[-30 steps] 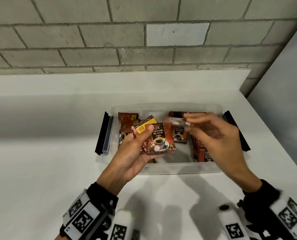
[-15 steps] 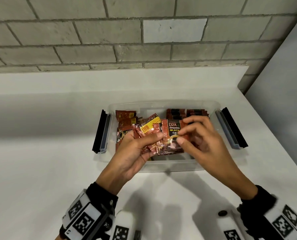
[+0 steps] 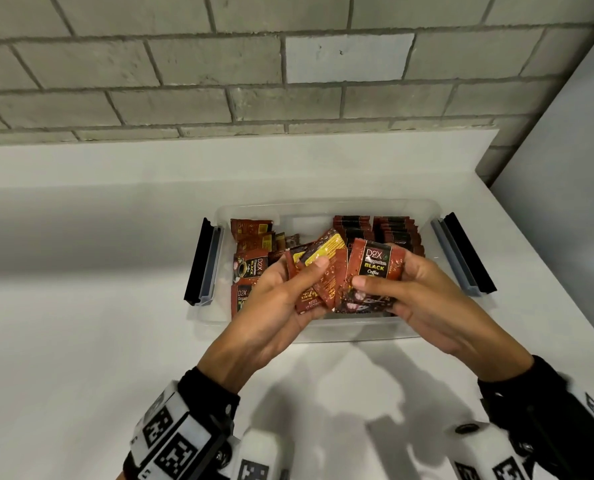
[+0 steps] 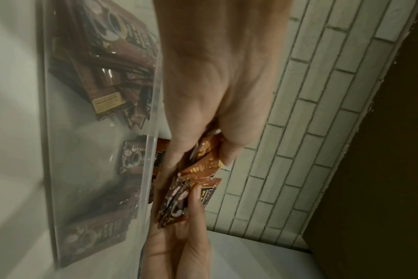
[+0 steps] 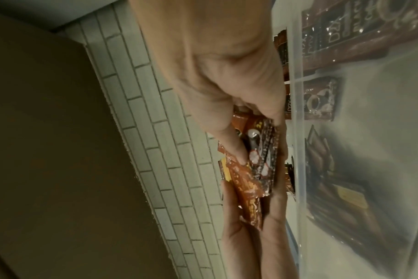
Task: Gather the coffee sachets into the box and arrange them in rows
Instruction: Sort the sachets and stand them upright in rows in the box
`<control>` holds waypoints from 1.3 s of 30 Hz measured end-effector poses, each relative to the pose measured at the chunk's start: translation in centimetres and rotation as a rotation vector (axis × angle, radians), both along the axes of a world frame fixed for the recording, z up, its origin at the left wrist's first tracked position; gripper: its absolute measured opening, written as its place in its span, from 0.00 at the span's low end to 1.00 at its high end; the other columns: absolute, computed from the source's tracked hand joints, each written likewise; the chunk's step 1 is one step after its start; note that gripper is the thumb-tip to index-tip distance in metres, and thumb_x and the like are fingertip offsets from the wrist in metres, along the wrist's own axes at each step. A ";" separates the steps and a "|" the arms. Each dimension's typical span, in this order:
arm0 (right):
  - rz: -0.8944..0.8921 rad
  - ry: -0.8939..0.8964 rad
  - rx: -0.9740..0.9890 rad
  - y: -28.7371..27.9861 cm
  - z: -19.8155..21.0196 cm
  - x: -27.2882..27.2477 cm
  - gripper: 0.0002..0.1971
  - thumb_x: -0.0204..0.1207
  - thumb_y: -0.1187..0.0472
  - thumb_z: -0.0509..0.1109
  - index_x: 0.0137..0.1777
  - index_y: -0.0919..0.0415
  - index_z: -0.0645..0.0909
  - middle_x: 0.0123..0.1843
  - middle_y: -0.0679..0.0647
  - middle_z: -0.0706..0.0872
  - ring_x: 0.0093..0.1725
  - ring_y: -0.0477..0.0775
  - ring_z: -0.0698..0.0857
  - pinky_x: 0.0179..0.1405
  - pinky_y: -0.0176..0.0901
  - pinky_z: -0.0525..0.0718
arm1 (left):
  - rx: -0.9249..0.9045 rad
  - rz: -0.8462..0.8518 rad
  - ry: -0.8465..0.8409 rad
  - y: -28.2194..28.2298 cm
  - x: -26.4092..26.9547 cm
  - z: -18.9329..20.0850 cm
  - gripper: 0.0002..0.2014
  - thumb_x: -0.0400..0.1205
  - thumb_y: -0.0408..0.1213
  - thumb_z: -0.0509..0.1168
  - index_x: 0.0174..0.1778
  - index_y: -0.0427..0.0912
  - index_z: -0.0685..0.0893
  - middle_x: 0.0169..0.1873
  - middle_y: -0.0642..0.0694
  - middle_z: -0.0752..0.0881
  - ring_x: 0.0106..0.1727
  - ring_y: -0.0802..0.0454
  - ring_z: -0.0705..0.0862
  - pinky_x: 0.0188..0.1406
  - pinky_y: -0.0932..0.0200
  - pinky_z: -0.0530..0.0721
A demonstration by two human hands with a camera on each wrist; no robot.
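Note:
A clear plastic box (image 3: 323, 329) stands on the white counter, with red-brown coffee sachets inside. Two neat rows of upright sachets (image 3: 375, 230) fill its right half, and loose sachets (image 3: 252, 261) lie in a heap on its left. Above the box's front, my left hand (image 3: 288, 292) grips a fanned bunch of sachets (image 3: 323, 268) with the thumb on top. My right hand (image 3: 392, 289) pinches a small stack of sachets (image 3: 375, 268) just beside that bunch, label facing me. In the wrist views the two hands meet around the sachets (image 4: 191, 181) (image 5: 258, 160) over the box rim.
The box's black and grey latch handles (image 3: 203, 265) (image 3: 461, 258) stick out at both ends. A brick wall (image 3: 288, 64) rises behind the counter, and a grey panel (image 3: 565, 150) stands at the right. The white counter (image 3: 81, 341) stretches wide to the left.
My right hand came back from the right rows to the bunch in my left hand and now pinches a few sachets from it. Both hands drew slightly nearer to me.

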State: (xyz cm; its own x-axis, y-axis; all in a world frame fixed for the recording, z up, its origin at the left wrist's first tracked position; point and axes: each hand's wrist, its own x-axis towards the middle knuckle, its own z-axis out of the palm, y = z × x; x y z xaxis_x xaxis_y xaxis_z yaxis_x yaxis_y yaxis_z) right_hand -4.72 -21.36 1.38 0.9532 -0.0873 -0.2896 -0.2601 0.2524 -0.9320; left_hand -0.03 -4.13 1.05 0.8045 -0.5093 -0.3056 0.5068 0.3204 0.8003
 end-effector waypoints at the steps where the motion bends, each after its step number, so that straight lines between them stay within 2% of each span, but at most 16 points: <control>1: -0.001 -0.009 0.002 0.1 0.0 0.0 0.27 0.57 0.69 0.76 0.60 0.60 0.80 0.51 0.55 0.91 0.53 0.52 0.89 0.56 0.45 0.86 | 0.003 -0.008 -0.013 0.0 0.0 -0.1 0.18 0.76 0.36 0.66 0.62 0.38 0.78 0.47 0.44 0.91 0.44 0.52 0.90 0.38 0.56 0.89; 5: -0.004 -0.130 -0.106 0.2 0.0 -0.2 0.18 0.59 0.66 0.78 0.50 0.57 0.81 0.50 0.57 0.89 0.51 0.54 0.88 0.50 0.44 0.87 | 0.064 -0.027 -0.114 0.3 0.1 -0.1 0.16 0.74 0.39 0.66 0.58 0.46 0.82 0.50 0.49 0.90 0.50 0.56 0.88 0.52 0.56 0.86; 7: 0.019 -0.245 -0.246 0.0 0.4 -0.4 0.17 0.64 0.68 0.78 0.51 0.53 0.83 0.50 0.50 0.89 0.50 0.47 0.88 0.44 0.35 0.86 | 0.091 -0.033 -0.140 0.7 0.3 0.1 0.15 0.72 0.39 0.67 0.54 0.50 0.85 0.51 0.50 0.90 0.53 0.56 0.87 0.58 0.54 0.80; 9: 0.079 -0.363 -0.378 -0.2 1.0 -0.7 0.20 0.68 0.69 0.76 0.56 0.47 0.85 0.53 0.42 0.90 0.53 0.43 0.88 0.47 0.31 0.85 | 0.101 -0.063 -0.153 1.4 0.4 0.3 0.15 0.72 0.39 0.68 0.54 0.50 0.87 0.56 0.47 0.89 0.60 0.51 0.83 0.63 0.52 0.76; 11: 0.096 -0.538 -0.529 -0.2 1.7 -0.9 0.19 0.69 0.70 0.76 0.58 0.51 0.86 0.52 0.40 0.91 0.53 0.41 0.89 0.51 0.29 0.84 | 0.072 -0.110 -0.191 2.1 0.5 0.5 0.15 0.74 0.35 0.70 0.57 0.49 0.88 0.62 0.43 0.85 0.66 0.47 0.79 0.65 0.52 0.75; 15: 0.132 -1.023 -0.969 -0.7 2.2 -0.6 0.16 0.72 0.68 0.75 0.60 0.65 0.83 0.58 0.55 0.88 0.60 0.49 0.87 0.61 0.42 0.83 | -0.128 -0.201 -0.137 3.1 1.1 0.8 0.31 0.71 0.18 0.65 0.69 0.46 0.81 0.66 0.42 0.82 0.66 0.46 0.80 0.72 0.50 0.74; 17: 0.178 -1.153 -1.143 -1.1 2.7 -0.6 0.15 0.75 0.63 0.73 0.60 0.66 0.83 0.59 0.58 0.87 0.62 0.53 0.86 0.62 0.47 0.84 | -0.242 -0.220 0.001 3.3 1.5 0.7 0.34 0.64 0.20 0.74 0.68 0.38 0.81 0.63 0.36 0.83 0.60 0.41 0.85 0.67 0.45 0.78; 19: 0.222 -1.239 -1.273 -1.3 3.0 -0.9 0.14 0.76 0.60 0.74 0.59 0.65 0.84 0.60 0.59 0.87 0.63 0.55 0.85 0.61 0.50 0.84 | -0.230 -0.257 0.122 3.3 1.7 0.7 0.31 0.60 0.34 0.81 0.61 0.33 0.85 0.59 0.30 0.85 0.54 0.36 0.88 0.58 0.41 0.84; 22: 0.367 -1.314 -1.415 -1.4 3.0 -1.1 0.14 0.76 0.61 0.74 0.60 0.65 0.86 0.61 0.58 0.87 0.66 0.55 0.83 0.64 0.50 0.82 | -0.091 -0.412 0.183 3.4 1.6 1.1 0.31 0.72 0.58 0.68 0.62 0.37 0.86 0.58 0.32 0.86 0.53 0.36 0.88 0.50 0.38 0.88; 24: 0.442 -1.329 -1.448 -1.6 2.6 -1.1 0.13 0.78 0.63 0.72 0.62 0.63 0.85 0.63 0.57 0.86 0.68 0.54 0.82 0.67 0.52 0.81 | -0.040 -0.450 0.127 3.4 1.6 1.2 0.29 0.69 0.55 0.75 0.60 0.37 0.87 0.54 0.33 0.88 0.51 0.38 0.89 0.46 0.40 0.89; 27: 0.475 -1.275 -1.449 -2.3 1.9 -1.1 0.17 0.77 0.66 0.71 0.66 0.64 0.81 0.68 0.57 0.82 0.72 0.55 0.78 0.70 0.57 0.78 | 0.001 -0.445 0.052 3.6 1.8 0.9 0.30 0.62 0.37 0.82 0.58 0.28 0.85 0.50 0.30 0.88 0.47 0.40 0.90 0.41 0.47 0.90; 30: 0.348 -1.162 -1.390 -2.9 1.2 -1.1 0.18 0.78 0.65 0.71 0.67 0.67 0.80 0.69 0.59 0.81 0.72 0.55 0.78 0.71 0.56 0.77 | 0.045 -0.345 -0.003 3.8 2.1 0.8 0.23 0.66 0.30 0.78 0.57 0.26 0.85 0.52 0.28 0.87 0.48 0.39 0.90 0.41 0.48 0.90; 32: 0.130 -0.978 -1.200 -2.8 1.1 -1.4 0.19 0.75 0.69 0.73 0.66 0.68 0.81 0.66 0.54 0.84 0.68 0.49 0.82 0.68 0.48 0.80 | 0.082 -0.250 -0.034 3.6 2.1 0.8 0.20 0.69 0.28 0.74 0.57 0.28 0.85 0.54 0.29 0.87 0.49 0.40 0.90 0.47 0.45 0.90; 35: -0.146 -0.505 -0.655 -1.9 2.2 -1.8 0.15 0.70 0.64 0.74 0.57 0.56 0.84 0.51 0.43 0.91 0.54 0.43 0.88 0.57 0.37 0.85 | 0.103 -0.091 -0.083 3.0 2.0 0.8 0.19 0.68 0.27 0.71 0.56 0.33 0.86 0.50 0.35 0.90 0.44 0.46 0.90 0.48 0.49 0.88; 37: -0.110 -0.220 -0.176 -1.8 2.4 -1.5 0.17 0.66 0.62 0.74 0.56 0.56 0.82 0.51 0.51 0.91 0.53 0.51 0.90 0.55 0.40 0.87 | 0.102 -0.015 -0.132 2.5 1.8 0.7 0.20 0.66 0.26 0.71 0.56 0.35 0.85 0.47 0.39 0.91 0.41 0.49 0.90 0.43 0.54 0.89; 39: -0.026 -0.034 0.105 -1.4 2.5 -1.1 0.20 0.66 0.66 0.72 0.60 0.61 0.81 0.55 0.59 0.90 0.55 0.55 0.89 0.54 0.42 0.87 | 0.099 0.021 -0.166 1.9 1.5 0.5 0.20 0.65 0.26 0.72 0.54 0.38 0.85 0.46 0.40 0.91 0.40 0.49 0.90 0.39 0.58 0.90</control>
State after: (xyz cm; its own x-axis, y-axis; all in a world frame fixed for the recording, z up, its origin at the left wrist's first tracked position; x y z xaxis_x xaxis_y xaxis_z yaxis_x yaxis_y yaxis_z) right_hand -5.86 -22.75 3.88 0.9605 -0.0828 -0.2657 -0.2207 0.3552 -0.9084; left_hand 1.46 -2.28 1.54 0.8582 -0.4660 -0.2154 0.3591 0.2451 0.9005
